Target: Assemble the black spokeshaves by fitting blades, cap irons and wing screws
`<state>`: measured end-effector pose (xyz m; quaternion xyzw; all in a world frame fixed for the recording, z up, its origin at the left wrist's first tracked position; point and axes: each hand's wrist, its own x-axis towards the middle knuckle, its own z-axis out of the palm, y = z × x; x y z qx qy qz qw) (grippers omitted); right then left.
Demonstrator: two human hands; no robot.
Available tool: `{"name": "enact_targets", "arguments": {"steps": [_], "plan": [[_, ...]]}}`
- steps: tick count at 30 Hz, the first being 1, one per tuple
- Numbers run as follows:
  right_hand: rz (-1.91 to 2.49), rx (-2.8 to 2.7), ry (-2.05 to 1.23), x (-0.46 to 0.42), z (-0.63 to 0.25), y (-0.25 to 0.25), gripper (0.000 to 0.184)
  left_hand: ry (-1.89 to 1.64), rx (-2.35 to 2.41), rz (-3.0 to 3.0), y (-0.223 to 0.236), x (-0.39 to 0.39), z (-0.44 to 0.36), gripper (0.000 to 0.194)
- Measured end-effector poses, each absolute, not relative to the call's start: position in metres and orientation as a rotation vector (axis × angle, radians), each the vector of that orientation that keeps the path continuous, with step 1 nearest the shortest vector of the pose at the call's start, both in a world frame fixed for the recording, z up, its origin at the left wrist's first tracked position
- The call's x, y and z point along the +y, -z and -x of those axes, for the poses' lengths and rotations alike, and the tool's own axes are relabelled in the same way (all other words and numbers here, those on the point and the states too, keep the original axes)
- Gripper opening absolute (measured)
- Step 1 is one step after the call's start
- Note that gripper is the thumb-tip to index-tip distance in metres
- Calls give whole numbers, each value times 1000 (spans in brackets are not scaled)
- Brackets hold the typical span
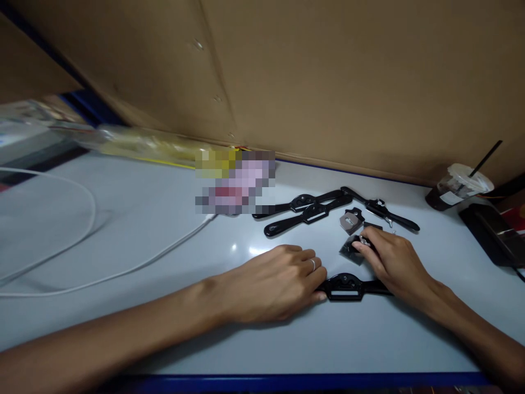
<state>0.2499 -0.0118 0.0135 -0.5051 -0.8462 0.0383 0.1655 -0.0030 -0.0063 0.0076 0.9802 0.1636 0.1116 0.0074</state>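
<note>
My left hand (283, 282), with a ring on one finger, is closed round the left handle of a black spokeshave body (345, 282) lying on the table. My right hand (396, 257) reaches over its other handle, thumb and fingers pinching a small shiny metal screw (364, 241). Just under those fingertips lies a dark plastic bag (350, 250) of small parts. Behind it sits a grey blade (349, 220) with a black cap piece. Two more black spokeshave bodies (314, 213) lie overlapping farther back, and a spokeshave with metal screws fitted (375, 207) rests to their right.
A plastic cup with a straw (455, 186) and a black device (490, 232) stand at the right. A blurred-out pinkish object (241, 186) has a white cable (156, 260) running from it. Yellow plastic wrap (156, 148) lies along the cardboard wall (328, 82).
</note>
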Motion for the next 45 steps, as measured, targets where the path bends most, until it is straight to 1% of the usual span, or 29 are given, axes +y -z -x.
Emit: {"name": "enact_targets", "arguments": {"steps": [3,8,10,14,19,21,25,27,32,34,36,39,41,43,45], "plan": [[1480,-2442,-20,-9,-253,-12,26,-341,516,-3067,-9,-6,3,23],[1571,-2374,155,-3,-263,-15,12,-347,515,-3050,-9,-6,4,23],[1594,-2358,187,-1,-267,-16,10,-332,514,-3053,-8,-6,4,23],[1633,-2365,252,2,-271,-16,13,-296,523,-3069,-7,-6,5,22],[1583,-2409,411,5,-273,-16,25,-291,530,-3069,-8,-6,4,22],[1610,-2426,454,8,-276,-18,28,-301,529,-3071,-8,-6,4,23],[1768,-2368,452,14,-284,-24,26,-302,523,-3083,-8,-6,4,23],[1764,-2360,389,15,-286,-26,24,-301,524,-3082,-8,-6,4,22],[1440,-2458,14,10,-278,-27,21,-296,524,-3074,-7,-6,4,21],[1398,-2466,-71,9,-275,-27,22,-294,520,-3078,-7,-6,4,22],[1431,-2411,-45,10,-278,-27,22,-292,520,-3077,-7,-6,4,22],[1589,-2303,147,19,-291,-31,20,-309,514,-3083,-7,-5,5,22],[1751,-2276,269,27,-302,-32,23,-326,512,-3096,-8,-6,4,25],[1893,-2312,300,33,-311,-33,27,-332,515,-3107,-8,-6,4,27],[1986,-2370,252,38,-318,-32,27,-327,520,-3115,-9,-8,4,28]]}}
